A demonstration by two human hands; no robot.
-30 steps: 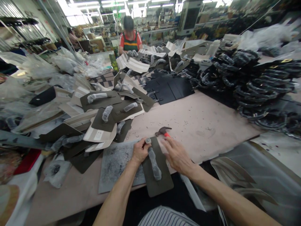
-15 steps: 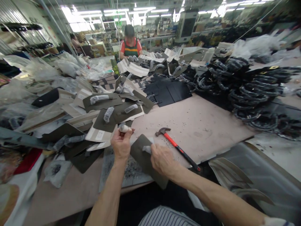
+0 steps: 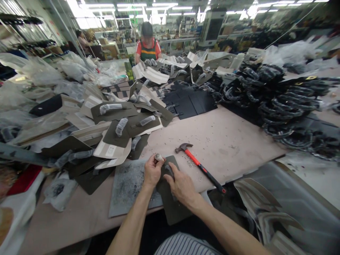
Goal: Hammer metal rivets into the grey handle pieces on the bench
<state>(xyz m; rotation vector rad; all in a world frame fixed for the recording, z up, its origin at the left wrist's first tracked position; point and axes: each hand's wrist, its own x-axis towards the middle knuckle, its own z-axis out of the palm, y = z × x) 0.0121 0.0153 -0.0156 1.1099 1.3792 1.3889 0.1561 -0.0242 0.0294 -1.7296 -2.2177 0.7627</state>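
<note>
My left hand (image 3: 152,173) is closed around a short whitish cylinder (image 3: 158,157) with a round end facing up; its exact kind does not show. Just to the right, my right hand (image 3: 183,186) grips a dark olive panel (image 3: 174,210), which overhangs the table's front edge. A handle-like part (image 3: 168,170) on that panel lies by my right thumb and fingers, partly hidden. The cylinder is close to the panel's upper left side; whether they touch, I cannot tell. Under my left forearm rests a grey slab (image 3: 123,189) strewn with dark bits.
A red and black claw hammer (image 3: 199,164) lies right of my hands, beside scattered small metal bits (image 3: 190,161). Olive panels with plastic-wrapped handles (image 3: 117,134) pile up on the left. Black wrapped handles (image 3: 281,102) are heaped at right. Another person (image 3: 148,47) sits across the table.
My left hand has moved right and slightly down with the cylinder, closer to the panel. The panel has swung to a steeper angle and its lower end sits lower.
</note>
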